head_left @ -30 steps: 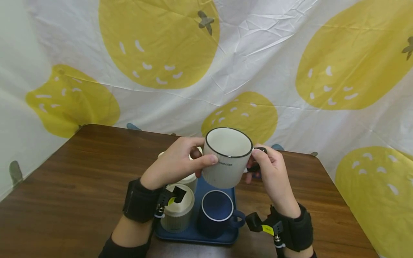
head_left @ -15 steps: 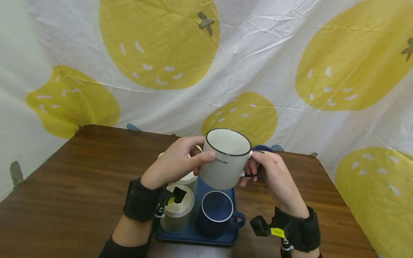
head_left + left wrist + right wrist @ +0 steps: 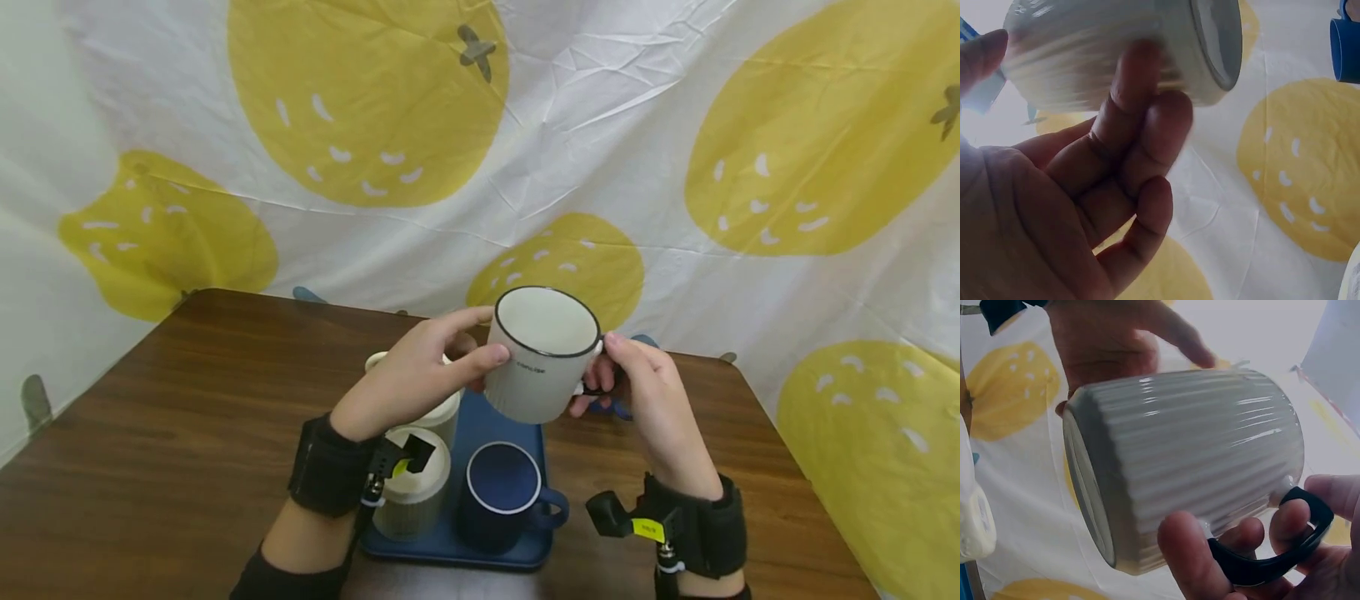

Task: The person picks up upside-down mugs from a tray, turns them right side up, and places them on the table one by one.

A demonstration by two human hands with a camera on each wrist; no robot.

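Both hands hold a white mug (image 3: pixel 542 357) in the air above a blue tray (image 3: pixel 480 433) on the table (image 3: pixel 165 433). The left hand (image 3: pixel 408 379) grasps its ribbed side; the right hand (image 3: pixel 645 392) curls its fingers through the black handle (image 3: pixel 1272 562). The mug seems tilted slightly.

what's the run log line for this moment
white mug: held above blue tray | left hand: grips body | right hand: grips black handle | navy mug: on tray
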